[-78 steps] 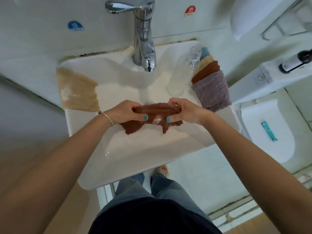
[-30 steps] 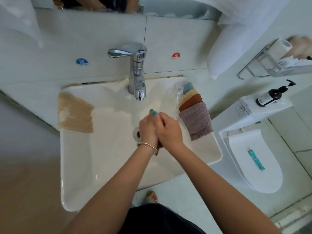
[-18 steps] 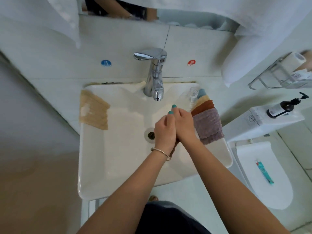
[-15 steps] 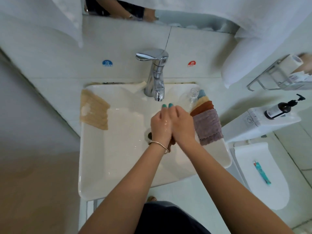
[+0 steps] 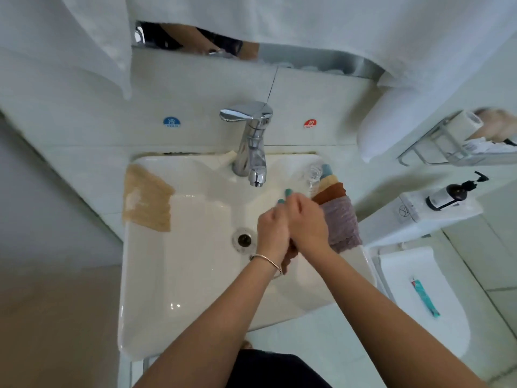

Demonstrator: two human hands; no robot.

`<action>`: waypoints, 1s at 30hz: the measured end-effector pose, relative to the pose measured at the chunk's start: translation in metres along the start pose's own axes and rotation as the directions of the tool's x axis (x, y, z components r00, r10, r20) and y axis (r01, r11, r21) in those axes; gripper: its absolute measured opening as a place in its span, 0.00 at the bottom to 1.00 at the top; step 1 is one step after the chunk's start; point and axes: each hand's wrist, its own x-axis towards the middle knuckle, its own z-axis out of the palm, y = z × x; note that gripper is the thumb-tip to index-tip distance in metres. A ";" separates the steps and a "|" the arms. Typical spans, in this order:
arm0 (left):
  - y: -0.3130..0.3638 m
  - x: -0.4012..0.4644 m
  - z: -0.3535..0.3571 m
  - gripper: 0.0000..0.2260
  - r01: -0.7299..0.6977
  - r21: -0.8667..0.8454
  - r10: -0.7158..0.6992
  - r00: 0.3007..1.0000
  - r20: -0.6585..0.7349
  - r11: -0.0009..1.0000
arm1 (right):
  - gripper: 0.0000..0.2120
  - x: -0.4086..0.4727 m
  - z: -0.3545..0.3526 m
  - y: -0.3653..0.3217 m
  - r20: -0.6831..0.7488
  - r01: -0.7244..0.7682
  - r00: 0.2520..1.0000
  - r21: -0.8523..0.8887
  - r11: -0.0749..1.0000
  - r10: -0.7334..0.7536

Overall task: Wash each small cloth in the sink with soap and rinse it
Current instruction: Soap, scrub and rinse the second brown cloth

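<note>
Here, in the middle of the frame, my left hand [image 5: 272, 229] and my right hand [image 5: 307, 226] are pressed flat together over the white sink [image 5: 173, 275], fingers mostly straight and pointing up at the tap [image 5: 253, 152]. The brown cloth [image 5: 288, 254] is squeezed between my palms; only a little bit peeks out by my wrists. The drain [image 5: 244, 239] sits just left of my hands. A tan cloth [image 5: 147, 203] lies over the sink's left rim. On the right rim a stack of folded cloths [image 5: 340, 217] waits, next to a clear bottle [image 5: 309, 177].
</note>
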 end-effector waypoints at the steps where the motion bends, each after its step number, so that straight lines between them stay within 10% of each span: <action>1: 0.004 -0.002 0.005 0.17 -0.003 -0.019 0.003 1.000 0.005 1.000 | 0.19 0.005 -0.003 -0.001 -0.046 -0.065 0.997 0.064 0.996 0.068; 6: 0.012 0.014 -0.005 0.19 -0.038 0.040 0.039 0.999 -0.034 0.998 | 0.15 -0.030 -0.005 -0.008 0.040 0.260 0.965 -0.077 0.962 -0.258; 10: 0.022 -0.003 0.009 0.18 -0.062 0.056 0.060 0.998 0.033 0.997 | 0.17 0.007 -0.012 0.001 -0.088 -0.039 0.995 0.073 0.997 0.045; 14: 0.022 0.013 0.006 0.17 -0.044 0.024 0.045 0.999 -0.031 0.999 | 0.16 -0.027 -0.012 -0.003 0.002 0.210 0.978 -0.015 0.978 -0.210; 19: 0.022 -0.004 0.018 0.15 -0.065 0.056 0.062 0.997 0.049 0.996 | 0.17 0.000 -0.026 -0.002 -0.083 -0.050 0.995 0.143 0.989 0.062; 23: 0.028 0.002 0.008 0.15 -0.186 0.039 0.187 0.982 -0.026 0.982 | 0.17 -0.029 -0.022 -0.015 -0.043 0.189 0.982 0.080 0.979 -0.186; 27: 0.029 -0.012 0.016 0.18 -0.173 0.029 0.173 0.985 0.025 0.984 | 0.21 -0.001 -0.030 -0.012 -0.108 -0.029 0.993 0.205 0.978 0.053; 30: 0.035 0.000 0.007 0.19 -0.165 0.019 0.166 0.985 -0.055 0.986 | 0.20 -0.028 -0.019 -0.017 -0.148 0.144 0.982 0.176 0.974 -0.119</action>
